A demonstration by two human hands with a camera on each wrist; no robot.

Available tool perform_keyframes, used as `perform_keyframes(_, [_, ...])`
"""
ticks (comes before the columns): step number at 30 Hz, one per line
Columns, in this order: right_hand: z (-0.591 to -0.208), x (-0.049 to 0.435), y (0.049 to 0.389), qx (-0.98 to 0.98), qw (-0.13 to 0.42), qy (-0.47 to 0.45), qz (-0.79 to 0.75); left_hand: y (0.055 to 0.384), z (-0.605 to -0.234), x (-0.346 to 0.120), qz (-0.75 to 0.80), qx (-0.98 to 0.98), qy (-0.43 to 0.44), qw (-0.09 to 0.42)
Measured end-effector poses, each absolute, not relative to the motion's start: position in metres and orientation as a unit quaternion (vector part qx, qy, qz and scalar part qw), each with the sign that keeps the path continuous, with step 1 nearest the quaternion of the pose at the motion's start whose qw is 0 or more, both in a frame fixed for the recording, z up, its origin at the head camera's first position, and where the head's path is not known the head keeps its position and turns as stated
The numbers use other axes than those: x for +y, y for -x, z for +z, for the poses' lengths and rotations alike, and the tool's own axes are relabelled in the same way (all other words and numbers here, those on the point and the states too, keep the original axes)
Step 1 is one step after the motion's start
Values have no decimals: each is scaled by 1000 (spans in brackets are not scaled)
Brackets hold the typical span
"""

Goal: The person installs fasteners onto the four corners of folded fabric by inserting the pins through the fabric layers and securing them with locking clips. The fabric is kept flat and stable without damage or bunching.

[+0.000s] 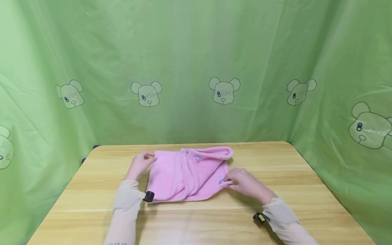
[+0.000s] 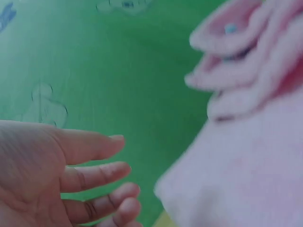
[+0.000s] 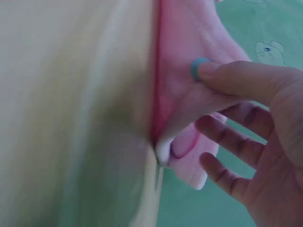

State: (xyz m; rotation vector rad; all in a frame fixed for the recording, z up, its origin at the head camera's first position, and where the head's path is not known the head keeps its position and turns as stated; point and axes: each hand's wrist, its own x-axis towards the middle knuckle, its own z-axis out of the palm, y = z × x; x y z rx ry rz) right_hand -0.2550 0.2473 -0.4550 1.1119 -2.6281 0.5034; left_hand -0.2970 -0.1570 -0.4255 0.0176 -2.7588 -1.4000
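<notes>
A pink plush cloth (image 1: 165, 173) lies folded on the table, with creases across its middle and a rolled fold at its far right. One blue button (image 1: 197, 159) shows near that fold. My right hand (image 1: 246, 182) pinches the near right corner, its thumb beside a second blue button (image 3: 200, 69) and its other fingers behind the fabric. At the far left corner is my left hand (image 1: 141, 164). The left wrist view shows its fingers (image 2: 97, 176) loosely extended, a gap between them and the cloth's edge (image 2: 165, 187).
The wooden table (image 1: 196, 224) spreads around the cloth on all sides. Green curtains (image 1: 183, 122) with bear-head prints hang behind it and along both sides. A small black wrist camera (image 1: 148, 196) on the left sleeve overlaps the cloth's near left corner.
</notes>
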Motion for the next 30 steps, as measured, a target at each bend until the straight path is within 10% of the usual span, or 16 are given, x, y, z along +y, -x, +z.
perform_keyframes(19, [-426,250,252,-907,-133,-332,223,302,-461,-166,-496,-862,-72,-79])
perform_keyframes(30, [-389,192,294,-909,-20,-353,222,304,-465,-166,-505,-856,-74,-81])
